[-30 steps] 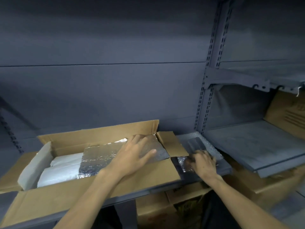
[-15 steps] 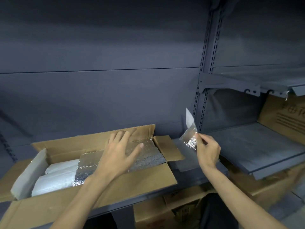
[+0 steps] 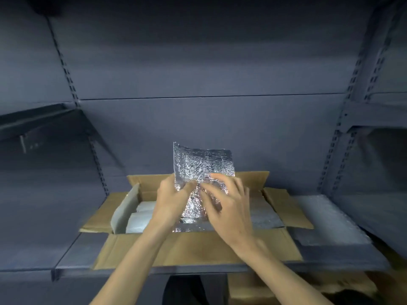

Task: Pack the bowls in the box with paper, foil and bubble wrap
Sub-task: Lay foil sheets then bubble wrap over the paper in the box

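I hold a small foil sheet [image 3: 203, 165] upright over the middle of the open cardboard box [image 3: 198, 245], so I can part or unfold it before laying it in. My left hand [image 3: 170, 200] pinches its lower left edge between thumb and curled fingers [image 3: 191, 186]; my right hand [image 3: 229, 202] has its fingers curled at the lower right part, and I think they pinch the foil too, though motion blur makes that grip hard to confirm. The box sits on a grey metal shelf [image 3: 74, 254] with all its flaps folded outward, which keeps the opening free for my hands. Inside, at the left, lie white paper-wrapped bundles [image 3: 141, 214], probably the bowls, with a pale sheet [image 3: 124, 210] standing against the left wall. A foil layer [image 3: 262, 214] covers the right part. Bubble wrap [image 3: 326, 219] waits on the shelf just beside the box.
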